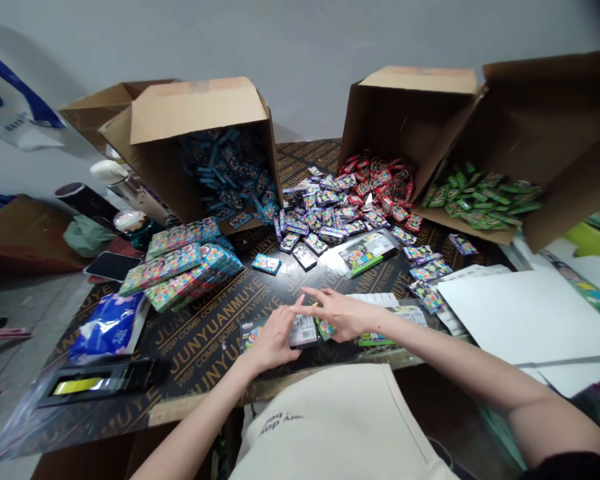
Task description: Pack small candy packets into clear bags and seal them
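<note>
While the left hand (275,337) lies flat-fingered on 1 barcoded pack (304,330) and the right hand (345,313) pinches its edge, stacked packs (180,270) appear finished; loose packets (330,213) seemingly remain.

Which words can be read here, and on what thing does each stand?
"JUNYUANMUYE": printed on the table top, repeated.
"WBP COMBI CORE F/F PLYWOOD": same table top.
Print on the small packs, the barcode label and the apron: too small to read.
</note>
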